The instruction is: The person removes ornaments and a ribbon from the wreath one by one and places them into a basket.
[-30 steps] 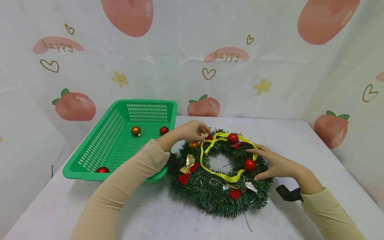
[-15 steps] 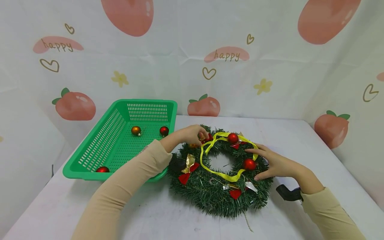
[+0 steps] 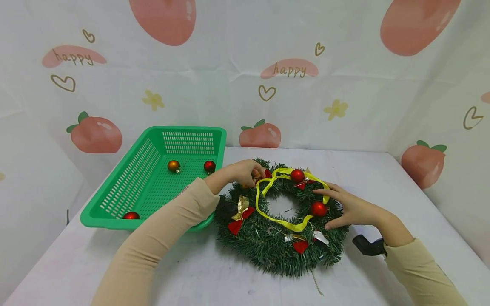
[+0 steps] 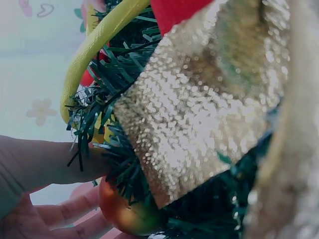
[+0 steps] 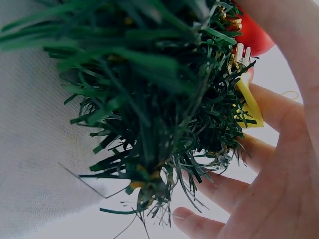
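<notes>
A green Christmas wreath (image 3: 283, 255) lies on the table with bows, baubles and a loop of yellow ribbon (image 3: 281, 223). My left hand (image 3: 245, 172) reaches to its upper left, fingers curled at a gold-and-red bow (image 3: 268, 173); the fingertips are partly hidden. In the left wrist view, an orange bauble (image 4: 124, 209) sits between the thumb and the other fingers, and a gold bow (image 4: 189, 109) fills the foreground. My right hand (image 3: 356, 210) rests at the wreath's right rim, fingers extended and spread beside a red bauble (image 3: 318, 209).
To the left stands a green plastic basket (image 3: 153, 223) holding an orange bauble (image 3: 173, 166) and two red ones. A second red bauble (image 3: 297, 176) is at the back of the wreath. A printed cloth (image 3: 229, 63) hangs behind the white table (image 3: 214, 272).
My left hand has lowered slightly from above the bow onto it, now covering most of the orange bauble in the head view. The right hand and the wreath stay put.
</notes>
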`<act>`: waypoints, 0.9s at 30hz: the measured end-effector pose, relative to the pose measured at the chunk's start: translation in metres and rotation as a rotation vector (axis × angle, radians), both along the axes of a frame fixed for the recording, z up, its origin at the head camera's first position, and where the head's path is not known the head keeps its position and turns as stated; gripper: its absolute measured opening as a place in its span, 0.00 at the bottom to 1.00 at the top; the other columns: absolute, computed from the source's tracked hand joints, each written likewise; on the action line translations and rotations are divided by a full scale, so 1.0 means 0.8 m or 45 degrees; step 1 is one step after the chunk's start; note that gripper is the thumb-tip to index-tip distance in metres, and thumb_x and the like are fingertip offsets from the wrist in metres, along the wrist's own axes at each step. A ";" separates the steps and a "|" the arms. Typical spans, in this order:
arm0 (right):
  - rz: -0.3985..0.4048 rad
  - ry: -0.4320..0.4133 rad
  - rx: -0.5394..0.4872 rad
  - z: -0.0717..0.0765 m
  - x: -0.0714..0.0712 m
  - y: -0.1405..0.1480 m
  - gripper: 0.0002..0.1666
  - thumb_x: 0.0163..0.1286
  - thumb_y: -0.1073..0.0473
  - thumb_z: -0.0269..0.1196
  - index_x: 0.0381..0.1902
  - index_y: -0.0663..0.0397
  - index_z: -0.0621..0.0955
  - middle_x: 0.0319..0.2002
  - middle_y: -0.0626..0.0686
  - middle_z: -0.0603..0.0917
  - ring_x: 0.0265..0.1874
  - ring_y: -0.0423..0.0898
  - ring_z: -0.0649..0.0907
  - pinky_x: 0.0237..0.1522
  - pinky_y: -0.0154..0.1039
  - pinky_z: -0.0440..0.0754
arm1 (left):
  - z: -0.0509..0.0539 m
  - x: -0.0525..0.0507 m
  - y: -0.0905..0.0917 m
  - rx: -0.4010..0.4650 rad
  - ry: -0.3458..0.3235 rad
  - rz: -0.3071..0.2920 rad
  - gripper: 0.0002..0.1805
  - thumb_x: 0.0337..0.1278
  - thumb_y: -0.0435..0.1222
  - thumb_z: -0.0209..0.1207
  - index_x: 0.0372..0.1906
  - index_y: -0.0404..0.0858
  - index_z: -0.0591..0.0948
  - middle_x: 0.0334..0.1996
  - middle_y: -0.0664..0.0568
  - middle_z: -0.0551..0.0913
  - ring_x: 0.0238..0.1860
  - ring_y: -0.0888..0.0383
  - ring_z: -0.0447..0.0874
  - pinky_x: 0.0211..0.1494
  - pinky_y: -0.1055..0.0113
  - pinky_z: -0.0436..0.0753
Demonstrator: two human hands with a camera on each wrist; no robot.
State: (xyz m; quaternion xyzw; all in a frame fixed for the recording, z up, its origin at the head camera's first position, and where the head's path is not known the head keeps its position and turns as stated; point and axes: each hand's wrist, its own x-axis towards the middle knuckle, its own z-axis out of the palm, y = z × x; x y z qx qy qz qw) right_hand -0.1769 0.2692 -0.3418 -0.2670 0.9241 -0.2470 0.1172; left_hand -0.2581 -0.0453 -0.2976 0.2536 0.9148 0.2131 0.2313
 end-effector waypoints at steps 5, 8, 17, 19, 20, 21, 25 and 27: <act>0.004 0.004 -0.001 0.001 0.000 0.000 0.52 0.48 0.42 0.72 0.67 0.54 0.64 0.68 0.73 0.52 0.64 0.74 0.58 0.52 0.74 0.67 | 0.006 0.001 -0.001 -0.001 0.101 0.004 0.22 0.56 0.29 0.59 0.58 0.39 0.76 0.60 0.39 0.71 0.46 0.50 0.76 0.29 0.72 0.67; 0.008 0.006 -0.001 0.001 0.000 -0.001 0.52 0.48 0.43 0.72 0.67 0.54 0.64 0.68 0.73 0.52 0.64 0.74 0.58 0.52 0.73 0.67 | 0.012 0.002 -0.004 0.043 0.138 0.014 0.22 0.55 0.29 0.60 0.58 0.38 0.76 0.60 0.39 0.71 0.40 0.52 0.77 0.30 0.71 0.69; 0.013 0.007 0.002 0.002 0.001 0.000 0.51 0.48 0.43 0.72 0.67 0.54 0.64 0.68 0.73 0.52 0.63 0.74 0.59 0.51 0.73 0.67 | 0.029 0.013 -0.011 0.208 0.172 0.008 0.20 0.57 0.29 0.55 0.57 0.36 0.76 0.58 0.37 0.73 0.39 0.52 0.78 0.31 0.71 0.71; 0.015 0.006 -0.002 0.002 0.001 0.000 0.51 0.48 0.43 0.72 0.67 0.54 0.64 0.68 0.73 0.51 0.63 0.74 0.58 0.51 0.73 0.68 | 0.033 0.016 -0.012 0.246 0.171 0.012 0.20 0.57 0.29 0.54 0.57 0.35 0.76 0.57 0.36 0.73 0.43 0.50 0.80 0.33 0.70 0.72; 0.015 0.004 -0.004 0.002 0.001 0.000 0.51 0.49 0.43 0.72 0.67 0.54 0.64 0.68 0.73 0.51 0.63 0.74 0.58 0.51 0.73 0.67 | 0.034 0.017 -0.012 0.264 0.178 0.010 0.20 0.57 0.29 0.54 0.56 0.34 0.76 0.57 0.36 0.73 0.46 0.48 0.80 0.35 0.69 0.74; 0.015 0.003 -0.006 0.002 0.001 0.000 0.51 0.49 0.43 0.72 0.67 0.54 0.64 0.68 0.73 0.51 0.63 0.74 0.58 0.51 0.73 0.67 | 0.035 0.019 -0.013 0.282 0.186 0.007 0.20 0.57 0.29 0.55 0.56 0.34 0.76 0.57 0.36 0.74 0.48 0.47 0.80 0.37 0.68 0.77; 0.015 -0.003 -0.015 0.002 0.001 -0.001 0.51 0.48 0.44 0.72 0.67 0.54 0.64 0.68 0.73 0.51 0.64 0.74 0.58 0.51 0.73 0.67 | 0.036 0.022 -0.016 0.329 0.238 -0.015 0.18 0.59 0.31 0.56 0.55 0.33 0.77 0.54 0.36 0.76 0.52 0.46 0.80 0.52 0.61 0.81; 0.014 -0.004 -0.016 0.002 0.001 0.000 0.51 0.48 0.44 0.72 0.67 0.54 0.64 0.68 0.73 0.51 0.63 0.74 0.58 0.51 0.73 0.67 | 0.037 0.023 -0.017 0.358 0.252 -0.025 0.18 0.59 0.32 0.57 0.54 0.32 0.77 0.53 0.37 0.77 0.52 0.46 0.80 0.54 0.59 0.81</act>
